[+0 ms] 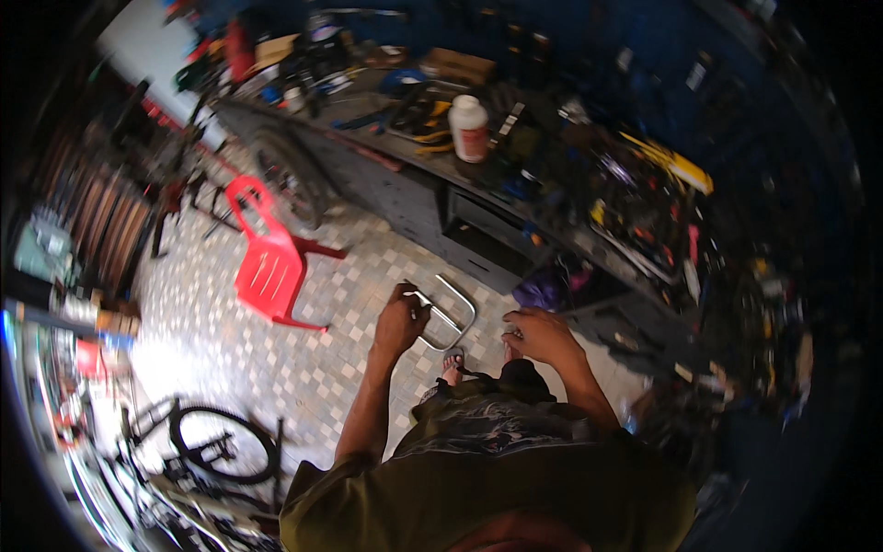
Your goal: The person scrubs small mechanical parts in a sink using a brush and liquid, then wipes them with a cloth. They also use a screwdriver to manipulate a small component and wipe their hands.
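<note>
My left hand (401, 318) is closed around one end of a bent silver metal tube (457, 310), a U-shaped bar held out in front of me over the tiled floor. My right hand (540, 335) hovers just to the right of the bar with fingers loosely curled, holding nothing that I can make out. Below the hands I see my feet in sandals (453, 357) and my olive shirt.
A cluttered dark workbench (432, 198) runs across ahead, with a white plastic jar (469, 128), tools and boxes on it. A red plastic chair (269, 262) lies tipped on the checkered floor to the left. A bicycle wheel (225, 446) stands at the lower left.
</note>
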{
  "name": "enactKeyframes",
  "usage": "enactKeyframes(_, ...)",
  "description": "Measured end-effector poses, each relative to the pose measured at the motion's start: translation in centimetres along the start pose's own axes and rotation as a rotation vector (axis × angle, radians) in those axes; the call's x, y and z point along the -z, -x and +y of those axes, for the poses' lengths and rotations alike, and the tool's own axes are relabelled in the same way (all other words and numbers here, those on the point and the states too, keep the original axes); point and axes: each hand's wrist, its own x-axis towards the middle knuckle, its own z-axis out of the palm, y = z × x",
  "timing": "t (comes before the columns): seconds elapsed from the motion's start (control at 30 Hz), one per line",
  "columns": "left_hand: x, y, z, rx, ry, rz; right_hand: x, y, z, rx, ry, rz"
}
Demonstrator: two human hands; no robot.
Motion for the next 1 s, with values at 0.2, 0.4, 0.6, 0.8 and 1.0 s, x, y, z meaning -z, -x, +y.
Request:
enactKeyframes(0.2, -3.7, -0.9, -0.7, -0.211, -0.046, -0.213, -2.6, 6.4, -1.7, -0.175, -0.067, 0.053)
enactKeyframes(0.4, -9.2, -0.4, 7.0, -0.443, -0.009, -0.601, -2.8, 14.0, 0.3, -0.514, -0.143, 0.215)
enactKeyframes(0.6, -13.0, 0.6, 15.2, -0.593, -0.126, -0.744, -4.0, 20.3, 1.9, -0.609, -0.22, 0.29)
enactKeyframes(0.8, -16.2, 2.9, 20.3, -0.612, 0.025, -0.767, -4.9, 25.3, 5.7, -0.672, -0.181, 0.314)
enactKeyframes(1.0, -15.6, -4.8, 19.3, -0.535, 0.226, -0.338, -3.0, 25.3, 5.7, -0.604, -0.201, 0.318)
